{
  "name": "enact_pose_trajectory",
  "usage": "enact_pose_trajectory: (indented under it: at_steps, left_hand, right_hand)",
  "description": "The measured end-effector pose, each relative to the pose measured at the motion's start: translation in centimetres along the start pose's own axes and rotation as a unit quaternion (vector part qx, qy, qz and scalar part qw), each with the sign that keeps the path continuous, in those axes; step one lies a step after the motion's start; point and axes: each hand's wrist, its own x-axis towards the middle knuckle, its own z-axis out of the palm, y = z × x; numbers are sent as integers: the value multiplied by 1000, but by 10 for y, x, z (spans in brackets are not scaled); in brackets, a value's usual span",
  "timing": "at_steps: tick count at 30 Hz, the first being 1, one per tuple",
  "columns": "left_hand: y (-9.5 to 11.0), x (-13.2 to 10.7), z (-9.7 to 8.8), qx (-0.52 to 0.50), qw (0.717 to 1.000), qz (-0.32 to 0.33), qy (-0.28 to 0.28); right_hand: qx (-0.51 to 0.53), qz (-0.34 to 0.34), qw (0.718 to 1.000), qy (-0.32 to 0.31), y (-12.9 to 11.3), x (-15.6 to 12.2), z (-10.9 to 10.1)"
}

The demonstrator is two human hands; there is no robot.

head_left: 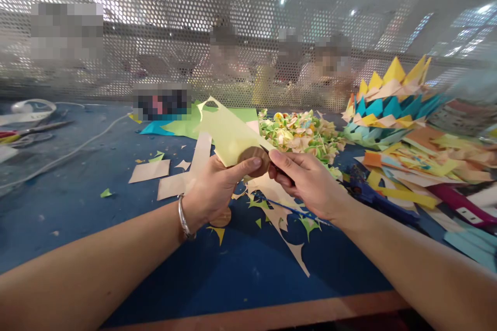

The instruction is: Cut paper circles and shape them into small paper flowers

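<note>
My left hand [217, 186], with a silver bangle on the wrist, is closed on a pale yellow sheet of paper [229, 132]. Its thumb presses a round brown wooden disc [248, 158] flat against the sheet's near end. A rounded cut-out shows at the sheet's far corner. My right hand [298, 176] is closed round a slim dark tool [267, 153] whose tip meets the disc's right edge; the fingers hide most of it, so its kind is unclear. Beneath the hands lie paper scraps [277, 201] with curved edges and a second wooden disc [221, 217].
Behind my hands is a heap of small paper pieces [303, 137]. A layered folded-paper crown [392, 103] stands right, near paper strips [419, 165], a blue glue gun [376, 196] and a magenta object [462, 207]. A white cord [81, 150] crosses the left side. A perforated screen [155, 26] closes the back.
</note>
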Motion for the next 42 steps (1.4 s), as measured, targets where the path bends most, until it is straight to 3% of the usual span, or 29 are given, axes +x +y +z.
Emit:
enact_pose_trajectory:
  at_steps: [13, 19, 26, 31, 36, 42]
  left_hand:
    - [-2, 1, -5, 67, 998, 5, 19]
    - [-2, 0, -7, 75, 997, 6, -12]
    - [1, 0, -5, 83, 997, 5, -1]
    - [6, 0, -3, 94, 995, 13, -30]
    - [7, -1, -6, 86, 994, -18, -61]
    - [4, 0, -8, 89, 995, -55, -2]
  right_hand:
    - [-12, -6, 1000, -22, -3, -2, -4]
    - [-47, -24, 998, -19, -3, -1, -6]
    - [-93, -45, 995, -15, -1, 0, -7]
    - [-104, -51, 993, -12, 0, 0, -7]
    - [-123, -60, 991, -7, 0, 0, -9]
    - [-133, -66, 989, 0, 2, 3, -13]
